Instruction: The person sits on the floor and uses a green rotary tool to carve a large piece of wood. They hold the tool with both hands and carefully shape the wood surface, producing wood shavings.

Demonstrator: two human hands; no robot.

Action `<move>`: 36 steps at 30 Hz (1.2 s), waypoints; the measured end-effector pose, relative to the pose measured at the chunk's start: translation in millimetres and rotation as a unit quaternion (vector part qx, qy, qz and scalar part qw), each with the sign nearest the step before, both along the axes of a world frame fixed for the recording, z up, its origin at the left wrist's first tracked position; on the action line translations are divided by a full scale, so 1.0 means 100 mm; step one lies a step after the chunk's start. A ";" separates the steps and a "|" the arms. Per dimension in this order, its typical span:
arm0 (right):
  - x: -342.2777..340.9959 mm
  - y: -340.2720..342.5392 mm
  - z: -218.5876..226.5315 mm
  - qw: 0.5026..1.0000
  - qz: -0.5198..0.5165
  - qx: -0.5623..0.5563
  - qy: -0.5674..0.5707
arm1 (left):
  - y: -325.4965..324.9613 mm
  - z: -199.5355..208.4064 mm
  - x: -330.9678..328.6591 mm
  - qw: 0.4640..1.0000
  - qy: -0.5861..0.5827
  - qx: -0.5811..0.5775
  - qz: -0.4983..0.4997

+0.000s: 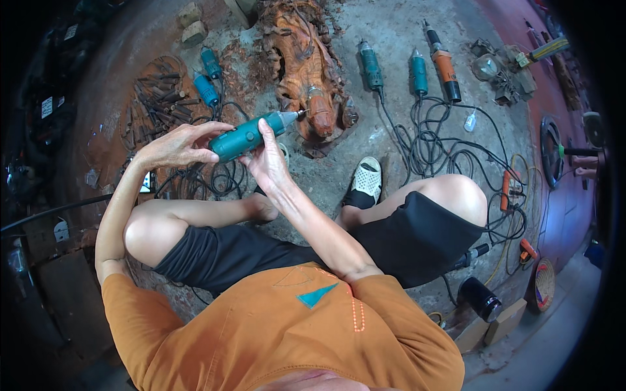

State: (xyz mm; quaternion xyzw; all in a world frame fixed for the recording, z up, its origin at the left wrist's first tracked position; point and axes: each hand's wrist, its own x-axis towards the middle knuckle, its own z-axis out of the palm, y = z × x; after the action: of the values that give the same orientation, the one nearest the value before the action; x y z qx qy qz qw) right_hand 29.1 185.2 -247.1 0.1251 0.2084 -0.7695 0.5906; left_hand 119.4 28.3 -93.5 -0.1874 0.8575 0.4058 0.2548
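Orange shirt [274, 339] nearest; left hand [177, 144] and right hand [268, 163] grip a green power tool [238, 140] by the near edge of the wood carving [303, 68]; bare floor [366, 133] borders that carving's right side.

Small white bottle [470, 122], dark canister [479, 299] and round wicker piece [544, 285] at right.

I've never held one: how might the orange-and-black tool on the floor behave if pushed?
The orange-and-black tool may roll, given its rounded body. Its hard-looking casing suggests stiffness. The tangled cords nearby might snag it.
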 end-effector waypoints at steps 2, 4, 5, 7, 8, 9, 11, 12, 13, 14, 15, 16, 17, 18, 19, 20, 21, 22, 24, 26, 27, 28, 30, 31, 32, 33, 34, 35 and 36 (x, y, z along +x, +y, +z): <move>-0.04 -0.01 -0.03 1.000 -0.003 0.002 -0.001 | 0.04 -0.06 -0.04 1.000 0.029 0.002 -0.007; -0.04 -0.02 -0.05 1.000 -0.002 0.000 0.003 | 0.15 -0.09 -0.15 0.999 0.048 -0.001 -0.007; -0.04 -0.03 -0.04 1.000 0.000 -0.003 -0.006 | 0.16 -0.13 -0.17 0.998 0.055 -0.015 -0.010; -0.04 -0.04 -0.01 1.000 0.006 -0.009 -0.023 | 0.17 -0.24 -0.20 0.997 0.069 -0.044 -0.016; -0.06 -0.05 -0.03 0.999 0.006 -0.009 -0.031 | 0.23 -0.17 -0.28 0.999 0.029 -0.032 0.017; -0.09 -0.06 -0.06 0.999 0.006 -0.008 -0.038 | 0.25 -0.19 -0.34 0.999 0.034 -0.033 0.021; -0.14 -0.09 -0.11 0.999 0.004 -0.013 -0.051 | 0.26 -0.22 -0.43 0.998 0.040 -0.038 0.029; -0.16 -0.11 -0.14 0.998 0.002 -0.018 -0.055 | 0.26 -0.23 -0.46 0.997 0.047 -0.050 0.028; -0.18 -0.13 -0.17 0.998 0.000 -0.023 -0.060 | 0.26 -0.26 -0.49 0.996 0.053 -0.062 0.028; -0.19 -0.14 -0.16 0.998 -0.002 -0.023 -0.063 | 0.25 -0.28 -0.50 0.995 0.059 -0.075 0.028; -0.21 -0.15 -0.16 0.998 -0.004 -0.022 -0.065 | 0.24 -0.30 -0.51 0.994 0.066 -0.084 0.021; -0.22 -0.16 -0.15 0.997 -0.005 -0.021 -0.067 | 0.23 -0.32 -0.52 0.993 0.073 -0.093 0.015; -0.24 -0.17 -0.17 0.997 -0.005 -0.027 -0.066 | 0.22 -0.33 -0.54 0.991 0.081 -0.103 0.008; -0.26 -0.18 -0.19 0.997 -0.004 -0.033 -0.064 | 0.21 -0.35 -0.56 0.991 0.082 -0.107 0.005; -0.28 -0.18 -0.21 0.997 -0.004 -0.039 -0.063 | 0.20 -0.37 -0.57 0.990 0.083 -0.111 0.002; -0.29 -0.18 -0.21 0.997 -0.004 -0.043 -0.064 | 0.19 -0.39 -0.58 0.990 0.085 -0.115 0.000; -0.30 -0.18 -0.21 0.997 -0.004 -0.047 -0.064 | 0.19 -0.39 -0.59 0.990 0.082 -0.117 0.000; -0.31 -0.18 -0.20 0.997 -0.005 -0.050 -0.065 | 0.19 -0.40 -0.61 0.990 0.078 -0.119 0.000; -0.34 -0.18 -0.22 0.996 -0.009 -0.050 -0.069 | 0.19 -0.41 -0.65 0.990 0.077 -0.120 -0.004; -0.35 -0.19 -0.25 0.996 -0.010 -0.049 -0.075 | 0.19 -0.41 -0.68 0.990 0.080 -0.119 -0.010; -0.36 -0.19 -0.26 0.996 -0.009 -0.049 -0.078 | 0.20 -0.41 -0.70 0.990 0.076 -0.121 -0.011; -0.36 -0.19 -0.28 0.995 -0.008 -0.048 -0.081 | 0.21 -0.40 -0.71 0.990 0.072 -0.122 -0.012; -0.37 -0.18 -0.27 0.996 -0.006 -0.047 -0.079 | 0.22 -0.39 -0.73 0.989 0.071 -0.127 -0.018; -0.37 -0.17 -0.26 0.996 -0.005 -0.047 -0.078 | 0.22 -0.39 -0.74 0.989 0.075 -0.129 -0.023; -0.37 -0.17 -0.28 0.996 -0.005 -0.049 -0.080 | 0.22 -0.38 -0.75 0.988 0.078 -0.132 -0.028; -0.37 -0.18 -0.30 0.995 -0.004 -0.051 -0.082 | 0.23 -0.38 -0.75 0.987 0.078 -0.135 -0.031; -0.37 -0.18 -0.31 0.995 -0.004 -0.053 -0.083 | 0.24 -0.39 -0.76 0.987 0.078 -0.138 -0.034; -0.37 -0.17 -0.29 0.995 -0.005 -0.050 -0.083 | 0.25 -0.38 -0.76 0.986 0.078 -0.142 -0.036; -0.37 -0.16 -0.26 0.995 -0.005 -0.047 -0.084 | 0.26 -0.36 -0.77 0.987 0.073 -0.137 -0.032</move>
State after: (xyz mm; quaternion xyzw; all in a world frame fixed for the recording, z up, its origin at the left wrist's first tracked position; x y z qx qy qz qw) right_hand -7.7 168.7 -273.3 0.1623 0.1211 -0.7684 0.6071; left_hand 42.3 54.3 -129.9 -0.1630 0.9267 0.2891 0.1765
